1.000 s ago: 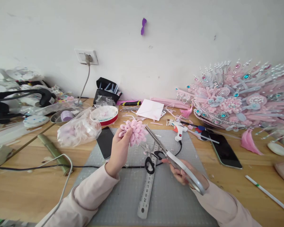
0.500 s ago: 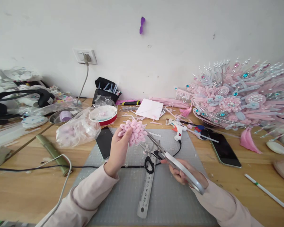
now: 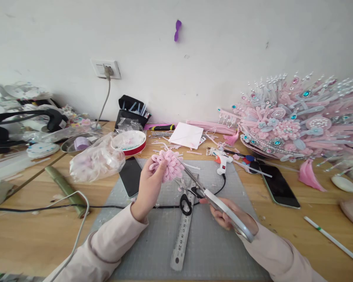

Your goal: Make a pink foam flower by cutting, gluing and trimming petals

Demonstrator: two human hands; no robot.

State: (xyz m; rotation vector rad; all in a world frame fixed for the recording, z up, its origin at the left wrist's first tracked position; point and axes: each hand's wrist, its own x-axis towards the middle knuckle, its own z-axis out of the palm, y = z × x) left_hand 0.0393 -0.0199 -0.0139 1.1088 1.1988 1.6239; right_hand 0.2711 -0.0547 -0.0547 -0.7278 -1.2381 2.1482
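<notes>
Left hand (image 3: 149,190), grip pinched on pink flower (image 3: 174,166), petals already ringed full; right hand (image 3: 221,219), grip wrapped round scissors (image 3: 216,201), tips near petals; remaining work unclear

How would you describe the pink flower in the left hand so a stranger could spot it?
Find the grey mat on the wooden table. By its far edge in the view, the left hand holds the round pink flower with layered, looped petals. Unlike the flowers on the big pink-and-white decorated piece at the right, this one is held in a hand.
</notes>
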